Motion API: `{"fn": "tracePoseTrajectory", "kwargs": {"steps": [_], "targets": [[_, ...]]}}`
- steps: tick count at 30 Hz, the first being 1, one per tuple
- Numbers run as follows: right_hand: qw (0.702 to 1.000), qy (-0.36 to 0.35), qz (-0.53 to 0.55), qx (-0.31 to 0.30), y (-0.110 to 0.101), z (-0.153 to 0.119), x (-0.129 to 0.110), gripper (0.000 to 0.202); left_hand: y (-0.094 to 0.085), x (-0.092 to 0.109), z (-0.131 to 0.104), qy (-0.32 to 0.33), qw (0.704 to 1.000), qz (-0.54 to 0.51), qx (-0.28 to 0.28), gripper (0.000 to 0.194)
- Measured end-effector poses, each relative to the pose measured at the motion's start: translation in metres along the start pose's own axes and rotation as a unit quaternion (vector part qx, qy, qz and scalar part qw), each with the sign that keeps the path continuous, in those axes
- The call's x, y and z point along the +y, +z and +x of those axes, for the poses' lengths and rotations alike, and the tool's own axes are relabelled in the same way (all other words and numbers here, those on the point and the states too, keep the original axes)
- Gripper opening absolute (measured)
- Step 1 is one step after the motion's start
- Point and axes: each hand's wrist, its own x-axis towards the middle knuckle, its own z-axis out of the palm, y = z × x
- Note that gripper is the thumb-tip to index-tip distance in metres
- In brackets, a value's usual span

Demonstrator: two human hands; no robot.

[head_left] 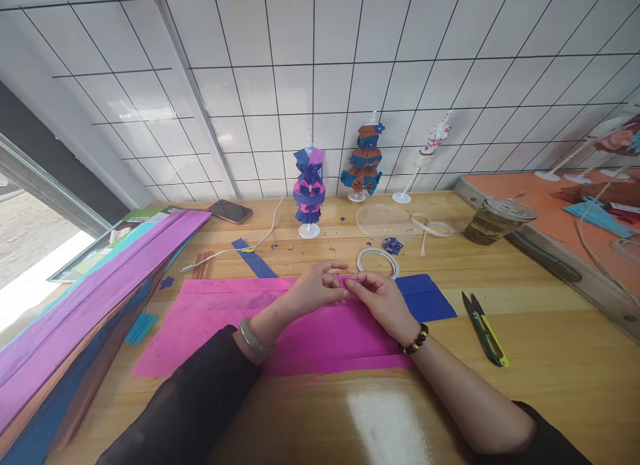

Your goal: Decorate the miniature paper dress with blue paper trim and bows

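Left hand [317, 288]: over pink paper [310, 345]; grip unclear
Right hand [383, 299]: thumb and finger pinching pink paper
Tape roll [379, 251]: right hand's twelve o'clock

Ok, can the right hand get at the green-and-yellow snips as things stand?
Probably yes: the snips lie uncovered on the table, and only flat blue paper shows between them and the right hand.

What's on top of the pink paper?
Over the pink paper: the left hand, the right hand and a black sleeve, hands close together near its far edge. What they cover cannot be seen.
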Motion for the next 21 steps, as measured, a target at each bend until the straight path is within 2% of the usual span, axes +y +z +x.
{"fn": "tracePoseTrajectory", "kwargs": {"steps": [4,10,16,21], "targets": [[1.000,-0.012,-0.014,0.017,-0.001,-0.001,0.002,0.027,0.000,0.000,0.000,0.005,1.000,0.021,-0.001,0.061],[1.000,-0.011,-0.004,0.003,-0.004,0.000,0.003,0.028,0.001,0.003,-0.002,0.012,0.998,0.055,0.002,0.064],[0.998,-0.025,-0.041,-0.029,-0.005,0.000,0.002,0.025,0.000,-0.005,0.000,0.040,0.996,0.074,-0.012,0.072],[0.999,-0.019,-0.043,-0.021,-0.004,-0.001,0.006,0.024,0.004,-0.007,-0.002,0.051,0.996,0.077,-0.011,0.068]]}}
